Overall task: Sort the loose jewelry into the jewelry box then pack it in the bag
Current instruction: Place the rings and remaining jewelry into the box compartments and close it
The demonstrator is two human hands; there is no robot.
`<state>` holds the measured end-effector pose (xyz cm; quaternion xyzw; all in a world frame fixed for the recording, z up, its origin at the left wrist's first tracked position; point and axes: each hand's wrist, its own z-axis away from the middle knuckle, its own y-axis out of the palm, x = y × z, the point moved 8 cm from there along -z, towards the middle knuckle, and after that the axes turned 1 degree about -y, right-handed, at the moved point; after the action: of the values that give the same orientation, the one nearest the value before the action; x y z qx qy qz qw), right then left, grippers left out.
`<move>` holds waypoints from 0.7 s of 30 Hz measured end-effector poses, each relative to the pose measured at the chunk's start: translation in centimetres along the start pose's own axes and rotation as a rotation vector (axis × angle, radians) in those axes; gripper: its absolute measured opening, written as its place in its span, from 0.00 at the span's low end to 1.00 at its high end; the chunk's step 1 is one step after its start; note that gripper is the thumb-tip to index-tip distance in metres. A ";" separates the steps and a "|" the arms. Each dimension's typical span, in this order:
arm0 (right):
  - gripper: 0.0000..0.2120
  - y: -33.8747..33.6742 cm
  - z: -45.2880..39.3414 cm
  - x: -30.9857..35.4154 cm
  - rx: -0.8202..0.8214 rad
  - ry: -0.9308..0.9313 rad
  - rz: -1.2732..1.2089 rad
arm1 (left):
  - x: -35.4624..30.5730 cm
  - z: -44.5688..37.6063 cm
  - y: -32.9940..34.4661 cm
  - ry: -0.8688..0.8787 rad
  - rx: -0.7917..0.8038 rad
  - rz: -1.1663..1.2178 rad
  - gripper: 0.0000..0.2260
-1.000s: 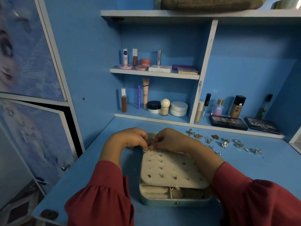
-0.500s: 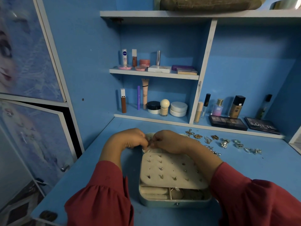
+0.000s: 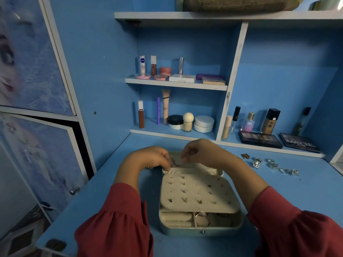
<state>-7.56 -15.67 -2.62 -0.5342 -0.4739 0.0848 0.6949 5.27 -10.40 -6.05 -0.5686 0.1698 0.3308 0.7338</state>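
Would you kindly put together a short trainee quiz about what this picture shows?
1. True or false: the pale, rounded jewelry box on the blue desk stands open.
2. On which side of the box does the loose silver jewelry lie: A left, B right?
3. Fill in: both the left hand and right hand work at the box's ____ edge.

Key: 1 true. 2 B. 3 far: the fingers pinch a thin dark piece of jewelry there.
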 end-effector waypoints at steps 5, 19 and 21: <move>0.05 -4.0 1.7 -3.0 -0.159 0.085 -0.114 | -0.1 0.3 -0.1 0.020 -0.007 0.014 0.05; 0.04 -0.4 1.5 -2.3 0.110 0.116 0.071 | -2.6 -0.4 1.0 0.064 -0.076 -0.150 0.12; 0.03 0.0 1.5 -2.0 0.128 0.106 0.096 | -2.6 -0.4 1.2 0.061 -0.052 -0.195 0.11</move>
<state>-9.79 -15.96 -3.78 -0.5143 -0.4040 0.1197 0.7469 2.62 -11.32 -5.43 -0.6109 0.1273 0.2447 0.7421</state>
